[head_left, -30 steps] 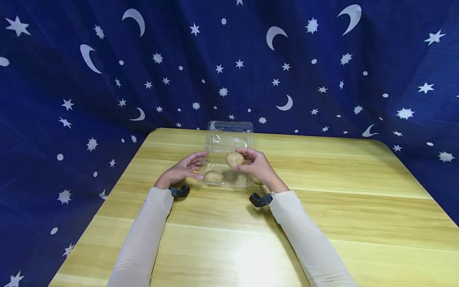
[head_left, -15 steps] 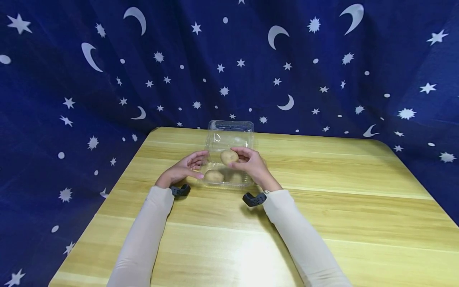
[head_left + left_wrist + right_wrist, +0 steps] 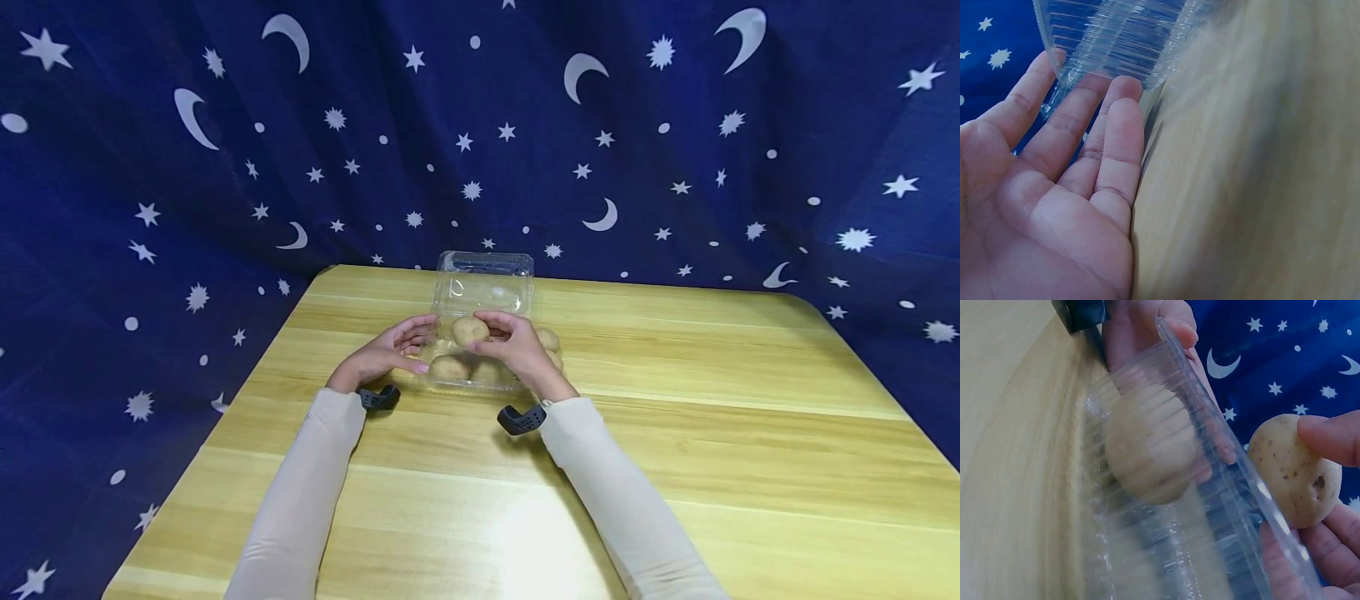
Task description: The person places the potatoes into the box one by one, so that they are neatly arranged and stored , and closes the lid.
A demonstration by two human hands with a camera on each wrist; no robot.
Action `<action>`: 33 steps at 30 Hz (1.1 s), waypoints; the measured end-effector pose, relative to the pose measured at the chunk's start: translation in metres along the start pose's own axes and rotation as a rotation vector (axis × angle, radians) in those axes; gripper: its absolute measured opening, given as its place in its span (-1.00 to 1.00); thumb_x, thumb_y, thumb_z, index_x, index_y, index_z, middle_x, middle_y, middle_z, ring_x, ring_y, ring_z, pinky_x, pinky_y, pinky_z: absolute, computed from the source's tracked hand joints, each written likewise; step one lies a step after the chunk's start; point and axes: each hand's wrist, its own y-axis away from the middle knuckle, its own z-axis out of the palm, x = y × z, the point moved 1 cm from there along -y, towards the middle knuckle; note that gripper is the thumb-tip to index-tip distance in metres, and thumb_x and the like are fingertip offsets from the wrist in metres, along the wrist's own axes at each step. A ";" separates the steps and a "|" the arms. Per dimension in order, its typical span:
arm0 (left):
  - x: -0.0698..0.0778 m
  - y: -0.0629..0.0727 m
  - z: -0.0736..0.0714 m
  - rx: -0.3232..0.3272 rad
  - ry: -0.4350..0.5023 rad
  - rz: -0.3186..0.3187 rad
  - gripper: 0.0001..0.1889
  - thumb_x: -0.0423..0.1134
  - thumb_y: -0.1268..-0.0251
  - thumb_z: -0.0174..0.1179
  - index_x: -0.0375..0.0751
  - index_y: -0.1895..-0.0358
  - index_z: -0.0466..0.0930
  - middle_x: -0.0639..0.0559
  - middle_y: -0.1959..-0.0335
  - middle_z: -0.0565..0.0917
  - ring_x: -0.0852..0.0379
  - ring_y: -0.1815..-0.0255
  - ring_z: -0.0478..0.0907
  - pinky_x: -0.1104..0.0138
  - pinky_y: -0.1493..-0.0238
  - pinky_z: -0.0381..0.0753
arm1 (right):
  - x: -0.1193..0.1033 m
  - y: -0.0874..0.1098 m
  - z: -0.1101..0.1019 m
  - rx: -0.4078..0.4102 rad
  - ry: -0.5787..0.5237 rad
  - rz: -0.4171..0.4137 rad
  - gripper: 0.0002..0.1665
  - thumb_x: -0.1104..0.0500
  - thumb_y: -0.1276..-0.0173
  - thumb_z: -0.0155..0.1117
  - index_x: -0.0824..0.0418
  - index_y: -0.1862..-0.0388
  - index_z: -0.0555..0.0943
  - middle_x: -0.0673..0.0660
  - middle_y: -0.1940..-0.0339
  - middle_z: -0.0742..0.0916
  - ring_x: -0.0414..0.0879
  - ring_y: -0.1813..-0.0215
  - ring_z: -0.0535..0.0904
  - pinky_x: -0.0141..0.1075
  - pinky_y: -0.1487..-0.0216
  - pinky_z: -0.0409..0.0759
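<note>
My right hand [image 3: 519, 348] pinches a potato [image 3: 470, 330] between thumb and fingers, over the clear plastic clamshell box [image 3: 467, 385]. In the right wrist view, this potato [image 3: 1294, 472] shows above the box's rim, with brown specks and a dark pit. A second potato [image 3: 450, 367] lies inside at the front left, seen through the ribbed wall [image 3: 1147, 444] from the right wrist. My left hand [image 3: 384, 350] rests against the box's left side, fingers extended along it and thumb at the front corner. The left wrist view shows its fingertips at the ribbed wall [image 3: 1116, 37].
The box's raised lid [image 3: 486, 282] leans back behind it. More potatoes [image 3: 547, 339] sit just right of the box, partly hidden by my right hand. The wooden table [image 3: 712, 400] ends at a dark blue curtain [image 3: 525, 100] with stars and moons.
My right hand has carried its potato leftward over the box, toward the left hand. Potatoes right of the box have come into view behind it. My left hand stays in place.
</note>
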 end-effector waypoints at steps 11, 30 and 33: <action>-0.001 0.001 0.000 -0.006 0.015 0.000 0.07 -0.43 -0.27 0.46 -0.40 -0.75 -0.05 -0.36 -0.75 0.06 -0.39 -0.72 0.04 -0.12 -0.65 0.09 | 0.004 -0.004 0.009 0.011 0.089 0.024 -0.33 0.45 -0.37 0.46 0.53 -0.45 0.54 0.45 -0.35 0.69 0.22 -0.27 0.65 -0.15 -0.30 0.63; 0.002 -0.001 0.001 0.007 0.003 -0.011 0.03 -0.50 -0.28 0.38 -0.38 -0.75 -0.03 -0.35 -0.75 0.07 -0.36 -0.72 0.05 -0.15 -0.66 0.07 | 0.004 -0.011 0.018 0.004 0.097 0.167 -0.29 0.36 -0.42 0.47 0.47 -0.51 0.50 0.40 -0.43 0.65 0.26 -0.44 0.57 -0.02 -0.48 0.52; 0.002 -0.001 0.001 0.007 -0.001 -0.013 0.02 -0.51 -0.28 0.35 -0.38 -0.75 -0.04 -0.35 -0.75 0.08 -0.36 -0.72 0.05 -0.13 -0.66 0.09 | 0.005 -0.011 0.019 0.004 0.104 0.178 -0.29 0.33 -0.41 0.47 0.46 -0.50 0.52 0.39 -0.43 0.65 0.26 -0.45 0.56 -0.01 -0.50 0.51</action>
